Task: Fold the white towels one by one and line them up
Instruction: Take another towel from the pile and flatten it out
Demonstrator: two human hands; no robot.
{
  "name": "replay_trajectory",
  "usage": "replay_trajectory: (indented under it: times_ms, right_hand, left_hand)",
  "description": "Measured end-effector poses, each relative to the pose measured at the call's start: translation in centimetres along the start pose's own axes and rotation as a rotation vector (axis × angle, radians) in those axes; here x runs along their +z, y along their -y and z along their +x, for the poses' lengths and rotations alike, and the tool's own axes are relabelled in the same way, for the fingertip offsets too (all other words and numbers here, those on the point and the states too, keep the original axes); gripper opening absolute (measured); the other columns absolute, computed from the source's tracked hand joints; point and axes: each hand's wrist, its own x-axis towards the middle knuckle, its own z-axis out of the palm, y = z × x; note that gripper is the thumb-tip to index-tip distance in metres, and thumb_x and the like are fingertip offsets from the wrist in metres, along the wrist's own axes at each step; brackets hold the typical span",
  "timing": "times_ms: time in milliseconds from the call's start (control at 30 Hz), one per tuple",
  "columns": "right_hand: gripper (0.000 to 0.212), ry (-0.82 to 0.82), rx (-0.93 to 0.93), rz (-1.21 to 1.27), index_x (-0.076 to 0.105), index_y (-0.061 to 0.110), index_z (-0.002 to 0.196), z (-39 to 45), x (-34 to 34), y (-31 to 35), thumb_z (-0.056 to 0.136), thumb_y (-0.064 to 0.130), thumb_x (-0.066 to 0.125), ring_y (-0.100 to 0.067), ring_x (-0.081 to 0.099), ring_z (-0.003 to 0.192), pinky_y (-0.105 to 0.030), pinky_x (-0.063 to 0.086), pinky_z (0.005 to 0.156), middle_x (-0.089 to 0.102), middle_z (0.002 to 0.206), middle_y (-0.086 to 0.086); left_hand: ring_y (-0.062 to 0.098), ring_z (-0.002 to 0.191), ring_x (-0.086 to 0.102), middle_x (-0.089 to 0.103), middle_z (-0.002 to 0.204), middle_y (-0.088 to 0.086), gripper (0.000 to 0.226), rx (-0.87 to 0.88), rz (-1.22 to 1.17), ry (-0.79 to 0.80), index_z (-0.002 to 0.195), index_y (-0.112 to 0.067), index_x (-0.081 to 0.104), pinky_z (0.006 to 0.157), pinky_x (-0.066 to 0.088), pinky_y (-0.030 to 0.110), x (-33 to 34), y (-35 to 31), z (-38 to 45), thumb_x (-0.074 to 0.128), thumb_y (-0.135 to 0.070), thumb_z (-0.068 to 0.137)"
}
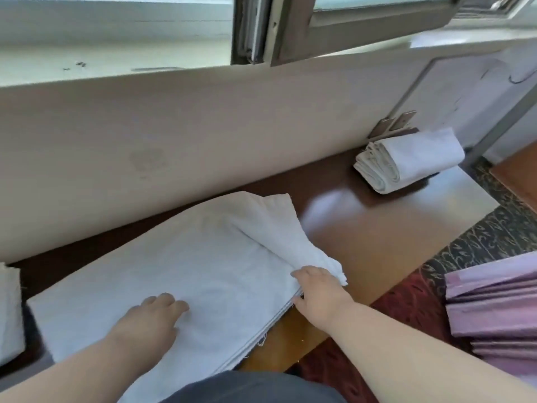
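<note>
A flat stack of white towels (180, 271) lies on the brown bench (377, 228) in front of me. My left hand (154, 318) rests flat on top of the stack, fingers spread. My right hand (316, 289) pinches the right edge of the top towel, whose far right corner is lifted and folded back toward me. A pile of folded white towels (406, 161) sits at the far right end of the bench, against the wall.
The beige wall (203, 135) runs along the back of the bench, under a window sill. More white cloth (10, 309) sits at the left edge. Folded purple fabric (494, 309) lies at the right over patterned carpet (479, 237).
</note>
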Motion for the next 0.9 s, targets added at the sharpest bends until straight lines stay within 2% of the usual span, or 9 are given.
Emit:
replay_trajectory:
  times_ms: [233,300,367,433,500,633,734,834,900]
  right_hand:
    - [0.052,-0.193,0.39,0.498,0.046,0.029,0.141,1.9,-0.9,-6.2,0.093,0.048,0.054,-0.022,0.04,0.132,-0.04,0.044,0.102,0.042,0.146,0.003]
    - [0.058,-0.189,0.412,0.611,0.046,0.029,0.142,3.6,-1.3,-7.5,0.089,0.053,0.056,-0.024,0.05,0.125,-0.036,0.055,0.082,0.043,0.146,0.002]
    - [0.07,-0.118,0.408,0.69,0.041,0.03,0.145,5.2,-1.7,-8.1,0.084,0.059,0.059,-0.023,0.068,0.103,-0.029,0.056,0.06,0.044,0.147,0.003]
    - [0.082,0.011,0.388,0.748,0.034,0.031,0.147,6.3,-1.9,-8.8,0.078,0.065,0.06,-0.025,0.074,0.064,-0.035,0.06,0.061,0.044,0.145,0.005]
    - [0.089,0.119,0.34,0.748,0.031,0.032,0.148,7.0,-1.6,-9.5,0.072,0.07,0.059,-0.024,0.071,0.054,-0.037,0.061,0.064,0.047,0.142,0.005]
    - [0.097,0.169,0.178,0.733,0.039,0.032,0.143,6.7,-0.7,-11.9,0.06,0.071,0.07,-0.016,0.071,0.088,-0.036,0.057,0.083,0.054,0.134,0.006]
    - [0.108,0.157,-0.02,0.582,0.033,0.038,0.146,5.7,-0.1,-13.0,0.053,0.068,0.077,-0.019,0.047,0.127,-0.04,0.046,0.102,0.044,0.142,0.009]
    - [0.12,0.131,-0.083,0.368,0.006,0.037,0.156,5.3,1.0,-13.0,0.063,0.067,0.076,-0.022,0.028,0.14,-0.042,0.035,0.112,0.024,0.156,0.007]
    - [0.104,0.084,-0.074,0.328,0.012,0.033,0.155,5.7,1.9,-12.5,0.075,0.058,0.072,-0.023,0.032,0.137,-0.04,0.036,0.11,0.027,0.152,0.005]
  left_hand:
    - [0.016,0.129,0.037,0.034,0.145,-0.011,0.048,0.09,-0.061,-0.057,0.146,-0.038,0.03,0.102,0.038,0.03,-2.7,-6.1,4.9,0.038,-0.039,0.098]
    - [0.015,0.13,0.036,0.034,0.146,-0.011,0.047,0.107,-0.077,-0.126,0.145,-0.037,0.031,0.103,0.038,0.029,-4.2,-8.2,6.5,0.038,-0.042,0.099]
    - [0.016,0.131,0.035,0.036,0.146,-0.01,0.045,0.127,-0.097,-0.216,0.144,-0.036,0.034,0.104,0.036,0.03,-6.6,-10.3,8.5,0.038,-0.042,0.1]
    - [0.017,0.131,0.036,0.039,0.145,-0.007,0.042,0.144,-0.096,-0.295,0.142,-0.033,0.04,0.104,0.035,0.032,-9.6,-12.9,11.4,0.04,-0.039,0.1]
    - [0.019,0.128,0.04,0.041,0.142,-0.004,0.04,0.132,-0.096,-0.348,0.138,-0.031,0.044,0.102,0.038,0.034,-12.7,-15.0,14.8,0.042,-0.037,0.099]
    - [0.027,0.112,0.055,0.052,0.131,0.005,0.039,0.018,-0.098,-0.321,0.134,-0.025,0.051,0.094,0.047,0.039,-17.0,-17.9,21.4,0.053,-0.034,0.095]
    - [0.03,0.119,0.054,0.046,0.14,0.008,0.049,-0.068,-0.076,-0.236,0.142,-0.021,0.042,0.1,0.044,0.039,-17.7,-19.0,24.8,0.055,-0.029,0.096]
    - [0.03,0.121,0.052,0.038,0.146,0.008,0.059,-0.086,0.002,-0.119,0.148,-0.024,0.031,0.1,0.045,0.042,-16.7,-20.8,27.0,0.054,-0.029,0.095]
    - [0.031,0.12,0.052,0.034,0.147,0.009,0.066,-0.122,0.036,-0.076,0.151,-0.025,0.026,0.096,0.046,0.041,-15.6,-21.7,28.0,0.057,-0.03,0.093]
